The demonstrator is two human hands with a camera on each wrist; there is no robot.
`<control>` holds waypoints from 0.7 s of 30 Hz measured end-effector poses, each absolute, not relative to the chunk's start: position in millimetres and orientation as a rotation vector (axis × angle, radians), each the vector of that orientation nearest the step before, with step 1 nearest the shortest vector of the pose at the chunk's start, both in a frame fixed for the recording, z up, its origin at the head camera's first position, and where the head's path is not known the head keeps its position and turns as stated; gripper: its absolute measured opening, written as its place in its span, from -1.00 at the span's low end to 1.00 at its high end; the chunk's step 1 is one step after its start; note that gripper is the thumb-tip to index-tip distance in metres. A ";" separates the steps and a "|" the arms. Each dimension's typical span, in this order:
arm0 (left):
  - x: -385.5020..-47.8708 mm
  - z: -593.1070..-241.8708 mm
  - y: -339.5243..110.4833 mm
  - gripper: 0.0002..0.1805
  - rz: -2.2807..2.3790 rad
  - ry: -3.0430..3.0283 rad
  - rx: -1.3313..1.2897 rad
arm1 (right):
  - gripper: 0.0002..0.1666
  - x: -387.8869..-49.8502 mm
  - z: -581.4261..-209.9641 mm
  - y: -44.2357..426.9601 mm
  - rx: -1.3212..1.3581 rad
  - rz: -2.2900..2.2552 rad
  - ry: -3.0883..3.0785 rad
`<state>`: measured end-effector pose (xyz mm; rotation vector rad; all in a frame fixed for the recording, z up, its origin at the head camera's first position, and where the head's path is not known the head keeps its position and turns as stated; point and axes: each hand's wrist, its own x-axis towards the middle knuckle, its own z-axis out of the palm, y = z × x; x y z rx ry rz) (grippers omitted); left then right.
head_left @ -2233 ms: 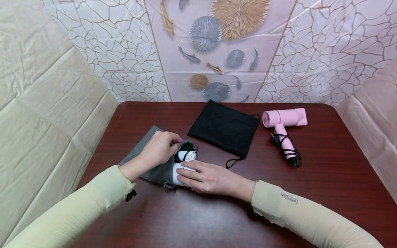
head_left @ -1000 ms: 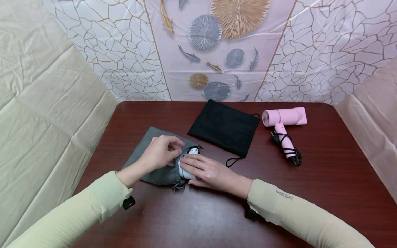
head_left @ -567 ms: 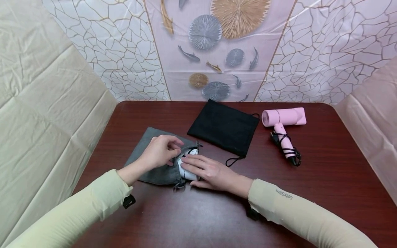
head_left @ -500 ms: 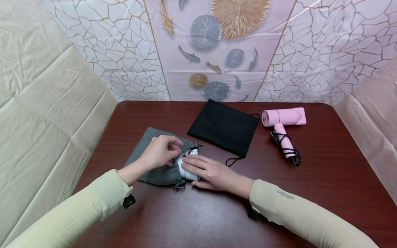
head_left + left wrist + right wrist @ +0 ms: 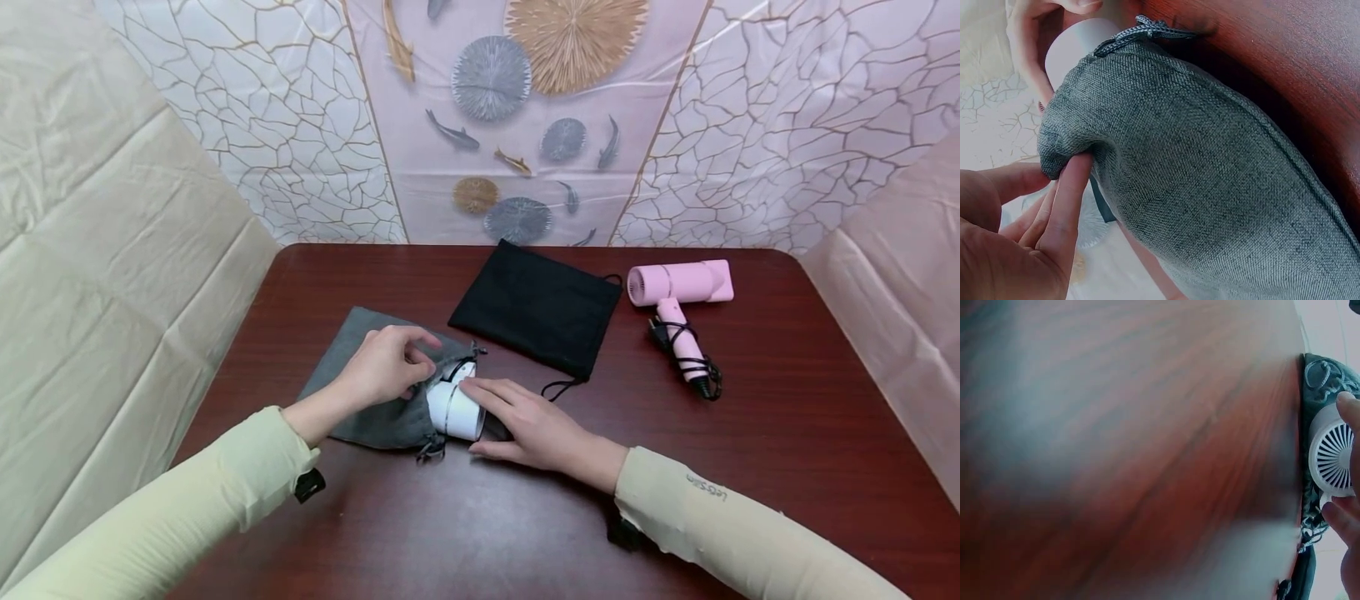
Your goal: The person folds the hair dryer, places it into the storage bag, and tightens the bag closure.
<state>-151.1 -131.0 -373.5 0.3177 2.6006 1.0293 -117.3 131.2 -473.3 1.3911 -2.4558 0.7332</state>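
Two hands, a left hand (image 5: 386, 362) and a right hand (image 5: 536, 425), work over one table (image 5: 465, 525). There are two cloth bags, a grey bag (image 5: 378, 423) left of the frame's centre and a black bag (image 5: 534, 308) in the upper centre, and two hair dryers, one white, one pink. The white hair dryer (image 5: 455, 410) lies near the middle of the frame, partly inside the grey bag's mouth. The left hand pinches the edge of that mouth between thumb and fingers. The right hand has its fingers fairly straight and spread, the tips touching the white dryer, with the thumb held away.

Grey cloth hides the rest of the white dryer. The right edge of the right wrist view cuts off the right hand; the table there is blurred. Both sleeves run out of the head view at the bottom.

The pink hair dryer (image 5: 678, 283) lies at upper right, a black cord (image 5: 701, 367) wound around its handle. The black bag lies flat between it and the grey bag. A patterned cloth (image 5: 517, 158) hangs behind the table.
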 end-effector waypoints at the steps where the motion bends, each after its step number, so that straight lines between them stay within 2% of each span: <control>1: -151.1 -373.5 -131.3 -0.63 1.037 2.597 0.309 | -0.02 -117.4 -473.1 130.2 1.387 0.735 -2.458; 11: -151.0 -373.0 -131.6 -0.65 1.178 2.565 0.227 | -0.12 -123.1 -473.1 121.1 1.390 0.802 -2.297; 21: -151.2 -366.8 -128.1 -0.66 1.307 2.544 0.281 | -0.13 -131.0 -470.7 106.5 1.333 0.895 -2.209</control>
